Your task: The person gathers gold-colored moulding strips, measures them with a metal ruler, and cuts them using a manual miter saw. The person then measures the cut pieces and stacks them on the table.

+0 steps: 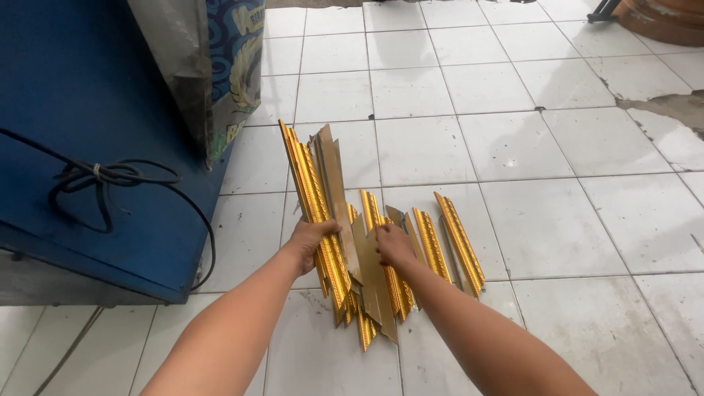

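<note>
While the gold mouldings (323, 213) lie piled on the tiled floor (513, 147) beside a blue box (88, 110), the left hand (312, 238) grips a bundle and the right hand (394, 246) pinches one strip. Stiff, light, sharp-ended: best held mid-length.
</note>
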